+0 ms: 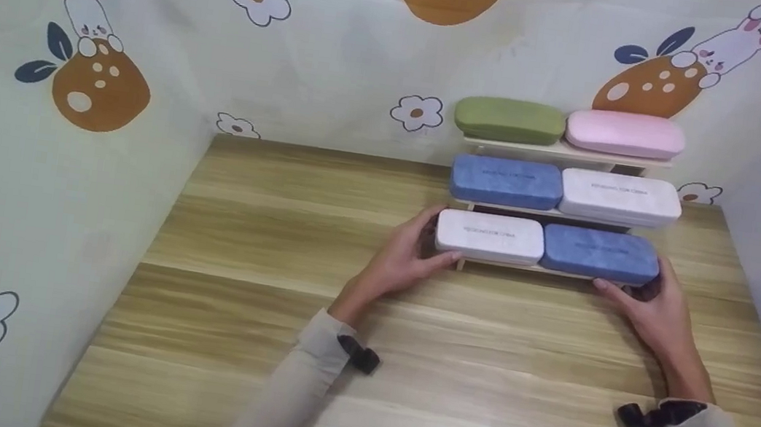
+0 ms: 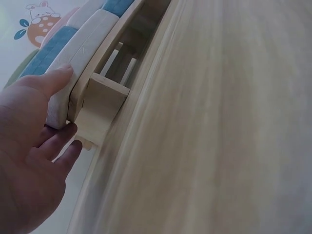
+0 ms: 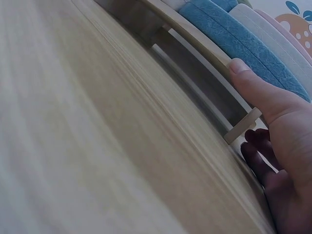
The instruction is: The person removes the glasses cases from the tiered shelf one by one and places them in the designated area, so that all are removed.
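Note:
A white glasses case (image 1: pixel 490 237) and a blue glasses case (image 1: pixel 601 255) lie end to end on the lowest tier of a wooden rack (image 1: pixel 460 264). My left hand (image 1: pixel 407 254) holds the white case's left end, thumb (image 2: pixel 59 79) on its front; part of the grip is hidden behind the case. At the other end, my right hand (image 1: pixel 661 316) grips the blue case, its thumb (image 3: pixel 248 80) along the lower front edge by the shelf. Other fingers of both hands hang loosely below shelf height beside the rack.
On the middle tier sit another blue case (image 1: pixel 506 183) and white case (image 1: pixel 620 199). A green case (image 1: pixel 509 120) and a pink case (image 1: pixel 625 134) top the rack. Patterned cloth walls (image 1: pixel 323 88) enclose the wood-grain table (image 1: pixel 261 227) behind and at both sides.

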Tool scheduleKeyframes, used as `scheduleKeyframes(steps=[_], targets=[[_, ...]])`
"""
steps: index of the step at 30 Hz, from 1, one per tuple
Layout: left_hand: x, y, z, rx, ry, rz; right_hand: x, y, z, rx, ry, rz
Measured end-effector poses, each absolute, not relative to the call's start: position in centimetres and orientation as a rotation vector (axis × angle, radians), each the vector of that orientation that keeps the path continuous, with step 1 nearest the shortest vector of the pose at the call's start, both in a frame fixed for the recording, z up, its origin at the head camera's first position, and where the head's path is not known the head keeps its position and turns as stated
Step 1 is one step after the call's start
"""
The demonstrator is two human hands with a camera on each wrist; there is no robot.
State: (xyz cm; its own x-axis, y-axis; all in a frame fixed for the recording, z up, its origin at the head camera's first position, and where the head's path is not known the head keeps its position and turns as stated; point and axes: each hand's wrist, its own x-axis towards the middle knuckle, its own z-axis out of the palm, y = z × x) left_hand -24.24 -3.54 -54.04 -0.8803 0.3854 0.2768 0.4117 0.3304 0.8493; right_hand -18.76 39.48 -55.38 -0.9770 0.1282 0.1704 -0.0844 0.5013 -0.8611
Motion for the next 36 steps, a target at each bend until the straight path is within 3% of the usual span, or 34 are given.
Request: scheduleKeyframes(steps=[29, 36], targets=[[-24.1, -4.2, -53.7, -0.731, -2.321, -1.832, -18.7, 39.5, -55.3, -0.04, -2.564, 1.38], [-24.1, -4.9, -53.2, -0.712, -2.146, -2.139, -18.6, 39.5, -55.3, -0.058, -2.587, 1.379]])
